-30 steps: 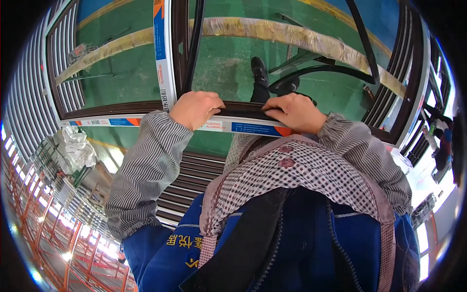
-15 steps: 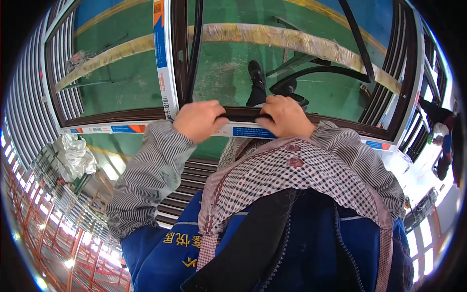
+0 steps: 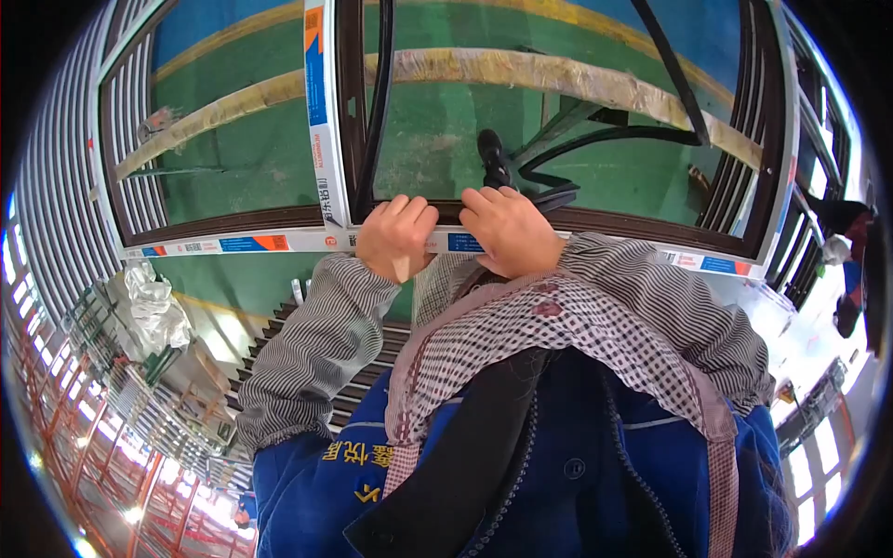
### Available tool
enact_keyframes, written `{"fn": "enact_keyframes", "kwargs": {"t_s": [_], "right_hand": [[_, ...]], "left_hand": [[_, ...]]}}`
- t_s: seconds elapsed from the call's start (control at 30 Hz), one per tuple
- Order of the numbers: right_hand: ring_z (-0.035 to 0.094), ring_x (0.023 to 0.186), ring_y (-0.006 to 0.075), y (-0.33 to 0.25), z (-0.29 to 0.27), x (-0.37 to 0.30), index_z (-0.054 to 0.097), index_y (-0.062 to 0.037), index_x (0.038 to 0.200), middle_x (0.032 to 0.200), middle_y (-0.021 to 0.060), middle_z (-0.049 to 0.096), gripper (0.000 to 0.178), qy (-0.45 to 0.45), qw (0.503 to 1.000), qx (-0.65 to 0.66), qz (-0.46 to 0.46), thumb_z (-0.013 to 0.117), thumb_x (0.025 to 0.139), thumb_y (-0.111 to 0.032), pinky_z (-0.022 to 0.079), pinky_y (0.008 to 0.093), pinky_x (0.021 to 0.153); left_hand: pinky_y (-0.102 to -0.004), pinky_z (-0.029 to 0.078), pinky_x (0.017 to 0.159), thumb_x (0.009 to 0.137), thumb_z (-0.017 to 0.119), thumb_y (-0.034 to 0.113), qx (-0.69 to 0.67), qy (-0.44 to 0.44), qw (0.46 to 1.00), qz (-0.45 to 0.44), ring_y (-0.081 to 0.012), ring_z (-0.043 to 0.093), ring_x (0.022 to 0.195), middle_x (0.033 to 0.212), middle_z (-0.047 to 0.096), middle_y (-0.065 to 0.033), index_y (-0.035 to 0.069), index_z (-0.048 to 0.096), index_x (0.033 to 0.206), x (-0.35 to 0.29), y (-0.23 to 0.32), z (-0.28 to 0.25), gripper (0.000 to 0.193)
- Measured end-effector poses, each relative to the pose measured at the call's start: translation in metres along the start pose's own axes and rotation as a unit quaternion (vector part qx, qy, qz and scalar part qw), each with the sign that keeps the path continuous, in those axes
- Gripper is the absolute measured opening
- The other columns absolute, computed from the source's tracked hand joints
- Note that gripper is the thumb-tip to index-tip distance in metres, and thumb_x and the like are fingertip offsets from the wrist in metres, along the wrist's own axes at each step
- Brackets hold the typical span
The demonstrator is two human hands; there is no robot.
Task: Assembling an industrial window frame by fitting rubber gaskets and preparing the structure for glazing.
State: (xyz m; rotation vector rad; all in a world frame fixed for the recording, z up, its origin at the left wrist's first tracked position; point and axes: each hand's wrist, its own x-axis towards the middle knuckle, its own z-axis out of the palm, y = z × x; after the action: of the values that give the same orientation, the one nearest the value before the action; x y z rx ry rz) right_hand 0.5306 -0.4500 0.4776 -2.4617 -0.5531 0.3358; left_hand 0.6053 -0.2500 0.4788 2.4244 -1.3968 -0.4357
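Together, left hand [image 3: 400, 232] and right hand [image 3: 509, 228] curl over the brown frame [image 3: 651, 229] (can't tell if gripping)

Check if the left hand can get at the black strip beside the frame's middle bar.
Likely yes: the left hand is at the near rail, close to the lower end of the black strip, with nothing visible between them.
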Motion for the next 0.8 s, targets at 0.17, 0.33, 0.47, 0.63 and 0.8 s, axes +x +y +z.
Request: {"fn": "enact_keyframes", "kwargs": {"t_s": [0.17,0.33,0.47,0.63,0.8], "right_hand": [[0.056,0.091,0.0253,-0.011,0.023,0.007,0.058,-0.0043,0.088,0.094,0.0100,0.052,0.029,0.075,0.993,0.017,0.090,0.073,0.066,-0.017,0.044,0.0365,0.077],[0.059,0.088,0.0252,-0.023,0.026,0.028,0.060,-0.0050,0.090,0.093,0.0093,0.054,0.021,0.055,0.997,-0.032,0.042,0.068,0.072,-0.013,0.045,0.0360,0.078],[0.060,0.086,0.0242,-0.011,0.021,0.032,0.062,-0.0063,0.089,0.093,0.0081,0.055,0.019,0.070,0.997,-0.037,0.000,0.066,0.072,-0.012,0.045,0.0356,0.078],[0.058,0.101,0.0285,-0.003,0.011,0.004,0.061,-0.0048,0.105,0.105,0.0121,0.057,0.041,0.109,0.994,-0.004,0.032,0.073,0.070,-0.021,0.044,0.0402,0.089],[0.059,0.100,0.0365,0.052,-0.022,-0.109,0.061,-0.0030,0.110,0.106,0.0181,0.061,0.049,0.381,0.910,0.050,0.156,0.078,0.069,-0.023,0.048,0.0465,0.084]], "left_hand": [[-0.0374,0.047,0.068,0.059,0.078,0.028,0.030,0.031,0.998,-0.035,-0.0256,0.057,0.081,0.083,0.054,-0.0072,0.007,0.057,0.085,-0.004,-0.005,-0.007,0.039],[-0.0374,0.046,0.066,0.060,0.080,0.037,0.076,0.031,0.996,0.025,-0.0255,0.057,0.079,0.082,0.053,-0.0066,0.008,0.057,0.085,-0.010,-0.019,-0.005,0.045],[-0.0371,0.047,0.065,0.062,0.080,0.039,0.124,0.023,0.991,0.040,-0.0260,0.057,0.078,0.080,0.053,-0.0070,0.007,0.056,0.088,-0.006,-0.024,-0.006,0.048],[-0.0409,0.050,0.073,0.063,0.080,0.036,0.088,-0.023,0.996,0.005,-0.0318,0.059,0.085,0.090,0.059,-0.0109,0.005,0.059,0.101,-0.005,-0.009,-0.016,0.053],[-0.0390,0.047,0.094,0.072,0.077,0.031,-0.062,-0.080,0.993,0.052,-0.0329,0.059,0.107,0.113,0.062,-0.0169,0.004,0.054,0.127,0.047,0.022,-0.021,0.066]]}}
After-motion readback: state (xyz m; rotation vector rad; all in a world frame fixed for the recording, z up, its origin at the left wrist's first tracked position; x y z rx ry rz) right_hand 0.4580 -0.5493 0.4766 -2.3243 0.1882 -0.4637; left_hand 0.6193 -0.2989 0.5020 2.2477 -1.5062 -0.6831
